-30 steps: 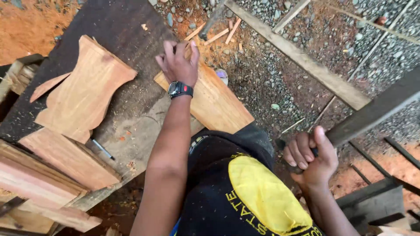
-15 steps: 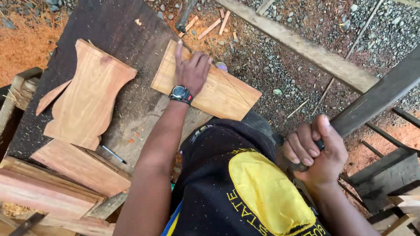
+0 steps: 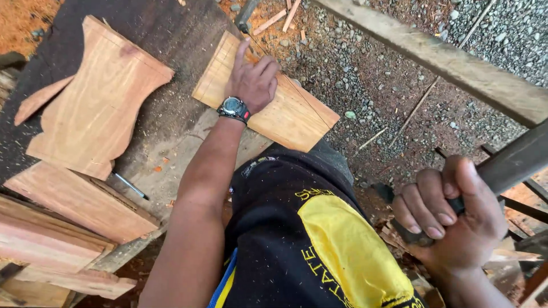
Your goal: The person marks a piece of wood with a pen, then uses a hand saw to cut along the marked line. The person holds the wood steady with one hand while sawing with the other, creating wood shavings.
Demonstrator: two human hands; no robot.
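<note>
Head view: left hand (image 3: 253,80) is pressed flat, fingers spread, on a board (image 3: 285,111) lying far of the body. Right hand (image 3: 451,219) is clenched around a dark handle (image 3: 508,165). A shaped piece (image 3: 97,97) is already cut, left; the board appears uncut.

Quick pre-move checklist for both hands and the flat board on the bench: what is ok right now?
1. Left hand flat on the rectangular board: ok.
2. Board fully supported by the dark bench top: not ok, its near corner overhangs the gravel.
3. Right hand closed round the dark handle: ok.
4. What the handle's far end carries: cannot tell, out of frame.
5. Shaped board lies apart from the left hand: ok.
6. Pencil lines on the board readable: cannot tell.
</note>
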